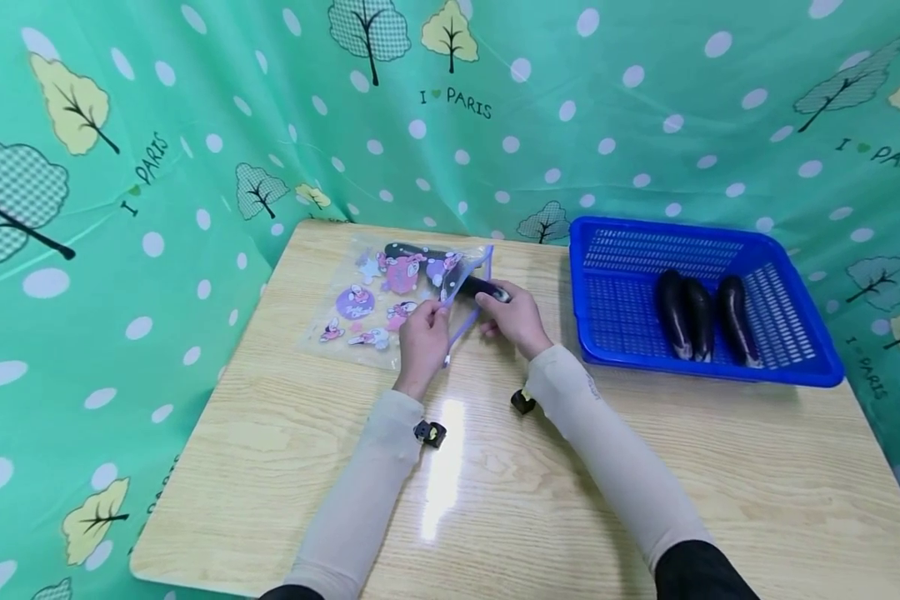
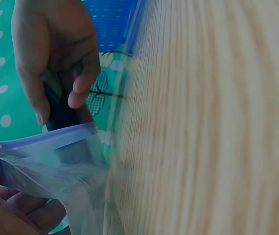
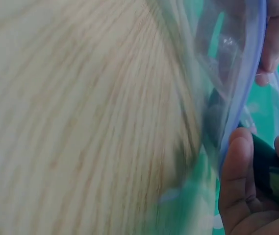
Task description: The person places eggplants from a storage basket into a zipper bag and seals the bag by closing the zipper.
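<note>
A clear zip bag (image 1: 375, 321) with pink and purple cartoon prints lies on the table, its purple-edged mouth facing right. One dark eggplant (image 1: 476, 286) is mostly inside the bag, with its stem end sticking out of the mouth. My right hand (image 1: 518, 319) grips that stem end between thumb and fingers; the right wrist view shows the thumb and fingers around the eggplant (image 3: 266, 164). My left hand (image 1: 424, 340) pinches the bag's edge near the mouth. In the left wrist view the bag's purple zip strip (image 2: 51, 137) crosses just below the right hand (image 2: 61, 54).
A blue plastic basket (image 1: 581, 292) stands at the right of the wooden table (image 1: 285, 467), with three eggplants (image 1: 673, 312) inside. A green patterned cloth (image 1: 195, 208) hangs behind and at the left of the table.
</note>
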`<state>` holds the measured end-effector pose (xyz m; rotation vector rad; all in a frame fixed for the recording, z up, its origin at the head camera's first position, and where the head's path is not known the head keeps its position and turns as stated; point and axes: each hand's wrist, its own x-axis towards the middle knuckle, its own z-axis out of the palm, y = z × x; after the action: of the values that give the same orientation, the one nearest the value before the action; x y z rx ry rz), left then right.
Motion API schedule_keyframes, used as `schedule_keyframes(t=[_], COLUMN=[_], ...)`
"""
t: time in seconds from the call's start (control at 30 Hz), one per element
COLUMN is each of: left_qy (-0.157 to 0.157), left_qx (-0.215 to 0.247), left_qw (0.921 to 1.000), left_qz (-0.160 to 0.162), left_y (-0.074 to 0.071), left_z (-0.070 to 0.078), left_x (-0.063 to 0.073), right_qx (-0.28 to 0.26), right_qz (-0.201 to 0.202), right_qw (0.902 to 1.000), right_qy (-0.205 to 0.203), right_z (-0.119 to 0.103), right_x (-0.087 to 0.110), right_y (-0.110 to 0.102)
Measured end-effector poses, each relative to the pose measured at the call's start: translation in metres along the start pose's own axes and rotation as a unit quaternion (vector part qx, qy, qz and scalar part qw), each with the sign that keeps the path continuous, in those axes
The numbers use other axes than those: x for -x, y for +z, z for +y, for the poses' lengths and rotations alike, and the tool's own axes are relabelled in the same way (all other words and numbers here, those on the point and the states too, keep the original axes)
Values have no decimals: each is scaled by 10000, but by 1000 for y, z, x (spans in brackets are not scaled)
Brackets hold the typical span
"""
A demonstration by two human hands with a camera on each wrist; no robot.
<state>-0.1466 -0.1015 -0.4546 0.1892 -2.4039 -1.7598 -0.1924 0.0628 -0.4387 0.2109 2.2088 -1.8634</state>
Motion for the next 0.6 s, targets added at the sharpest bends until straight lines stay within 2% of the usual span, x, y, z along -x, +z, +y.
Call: schedule_keyframes(t=[0.3, 0.47, 0.6], left_qy=[54, 10, 89], left_qx=[53, 43, 74], left_qw=[10000, 9999, 9999], left_qz=[-55, -113, -106], left_y=[-1, 0, 0], left_z=[2, 1, 1], left_x=[-1, -1, -1], right_qx=[-344, -305, -165], right_qz=[-390, -557, -543], right_qw=[9986, 9979, 9983], right_qy=[-32, 102, 116], right_z=[-5, -4, -3], right_x=[-20, -31, -36], right_y=[6, 12, 17])
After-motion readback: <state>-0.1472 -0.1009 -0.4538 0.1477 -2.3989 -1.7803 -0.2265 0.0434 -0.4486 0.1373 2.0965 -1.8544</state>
